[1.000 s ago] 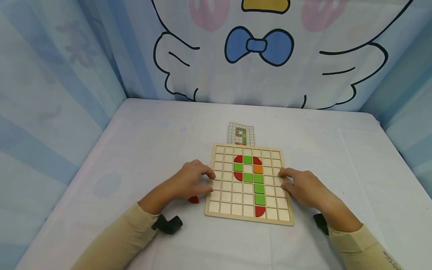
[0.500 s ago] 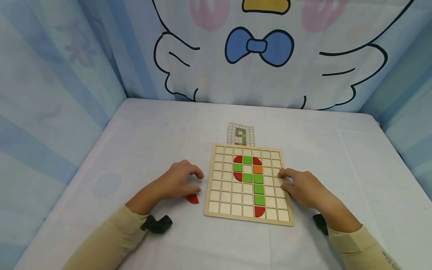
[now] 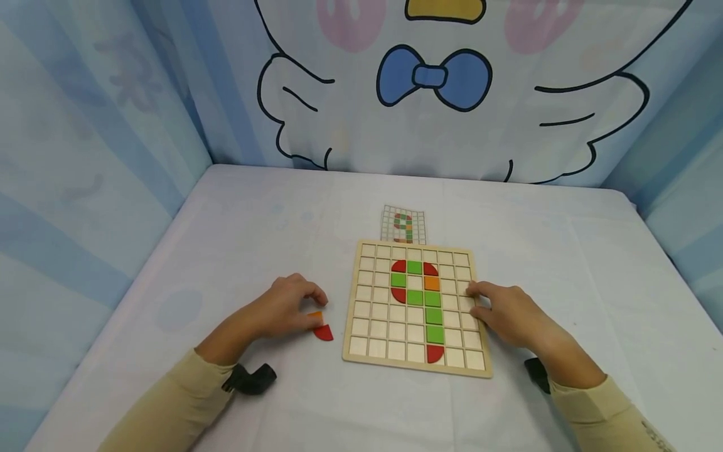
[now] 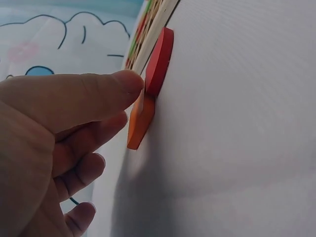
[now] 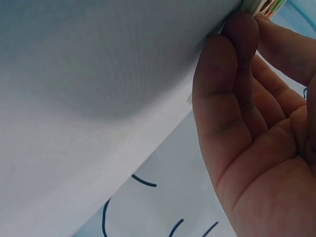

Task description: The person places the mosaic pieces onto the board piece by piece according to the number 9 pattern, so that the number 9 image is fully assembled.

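Note:
A wooden grid board lies mid-table, with green, red and orange tiles set in a shape like a 9. Left of it, my left hand bends thumb and index finger around a loose orange tile, a gap showing between index fingertip and tile. In the left wrist view the thumb tip overlaps the end of that orange tile. A loose red quarter-circle tile lies against it. My right hand holds the board's right edge between thumb and fingers; its fingertips meet the board edge.
Behind the board, a pattern card with a similar coloured shape sticks out, its lower part covered. White cloth covers the table. A printed curtain stands along the back, and more curtain hangs on both sides.
My left hand has moved left from the board's left edge to the loose tiles, where the orange tile now shows between its fingers. The right hand and the board have stayed put.

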{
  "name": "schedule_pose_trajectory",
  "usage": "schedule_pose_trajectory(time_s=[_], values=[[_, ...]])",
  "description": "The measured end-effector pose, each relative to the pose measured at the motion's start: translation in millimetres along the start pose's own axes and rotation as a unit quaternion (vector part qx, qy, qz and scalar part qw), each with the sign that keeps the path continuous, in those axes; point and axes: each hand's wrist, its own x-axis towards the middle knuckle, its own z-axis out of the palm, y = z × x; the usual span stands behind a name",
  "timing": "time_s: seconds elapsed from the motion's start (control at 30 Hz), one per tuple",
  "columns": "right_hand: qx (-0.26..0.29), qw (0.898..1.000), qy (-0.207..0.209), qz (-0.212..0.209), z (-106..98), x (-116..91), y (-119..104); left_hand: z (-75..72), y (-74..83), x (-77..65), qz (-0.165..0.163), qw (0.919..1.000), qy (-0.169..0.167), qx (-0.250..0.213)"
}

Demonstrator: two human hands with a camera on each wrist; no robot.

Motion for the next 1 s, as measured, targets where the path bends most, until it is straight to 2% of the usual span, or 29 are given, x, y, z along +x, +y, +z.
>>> schedule_pose_trajectory(time_s=[0.43, 1.0], values=[[0.002, 1.000, 0.003, 0.000, 3.0, 0.6, 0.8, -1.7, -0.7, -4.0, -0.016, 0.9983, 0.019, 0.053], [0.000, 1.000, 0.007, -0.004, 1.1, 0.5, 0.4, 1.0, -2.6, -3.7, 0.013, 0.9985, 0.026, 0.045]])
